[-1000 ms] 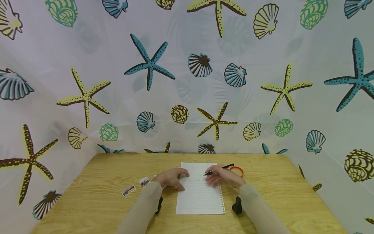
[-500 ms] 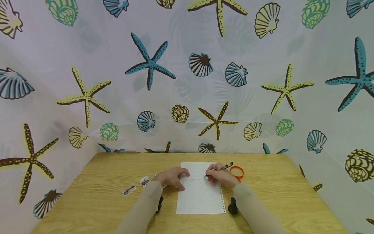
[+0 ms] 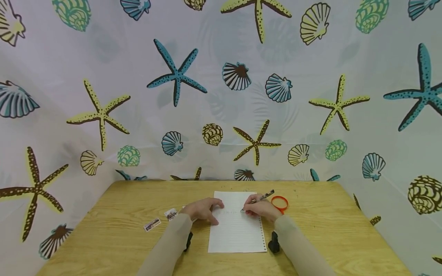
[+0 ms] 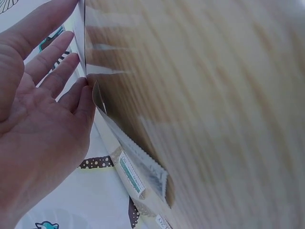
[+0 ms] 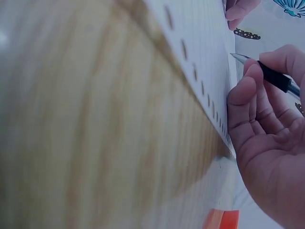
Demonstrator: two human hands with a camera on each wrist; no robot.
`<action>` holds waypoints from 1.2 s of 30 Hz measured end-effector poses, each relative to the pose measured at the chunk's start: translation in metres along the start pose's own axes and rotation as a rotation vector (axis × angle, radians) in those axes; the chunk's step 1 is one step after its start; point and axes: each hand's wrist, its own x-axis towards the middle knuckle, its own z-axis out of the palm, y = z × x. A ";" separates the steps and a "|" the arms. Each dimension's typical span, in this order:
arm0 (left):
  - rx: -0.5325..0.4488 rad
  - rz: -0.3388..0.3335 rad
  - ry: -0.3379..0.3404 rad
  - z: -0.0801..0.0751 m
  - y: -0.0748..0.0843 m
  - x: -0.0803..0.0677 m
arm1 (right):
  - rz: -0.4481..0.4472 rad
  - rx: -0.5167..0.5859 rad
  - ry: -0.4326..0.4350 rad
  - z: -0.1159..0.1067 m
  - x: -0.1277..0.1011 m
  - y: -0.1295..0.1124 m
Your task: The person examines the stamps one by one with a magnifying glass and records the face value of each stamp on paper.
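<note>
Being thin and limp, the paper (image 3: 236, 230) is pinned flat by the left hand's (image 3: 202, 209) straight fingers; the pen (image 3: 259, 199), light and stiff, is pinched near its tip by the right hand (image 3: 260, 209).

Wooden table (image 3: 103, 230), seashell-and-starfish curtain (image 3: 103, 57) on three sides

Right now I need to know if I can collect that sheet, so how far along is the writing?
Only begun. Done: a short bit of faint writing on one upper line of the lined paper. In hand: the right hand grips the pen with its tip on that line, while the left hand rests flat on the sheet's left edge. Left: all the lines below are blank.
</note>
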 end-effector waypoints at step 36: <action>0.027 -0.002 -0.005 -0.001 -0.002 0.001 | -0.003 -0.020 0.058 0.004 -0.003 0.000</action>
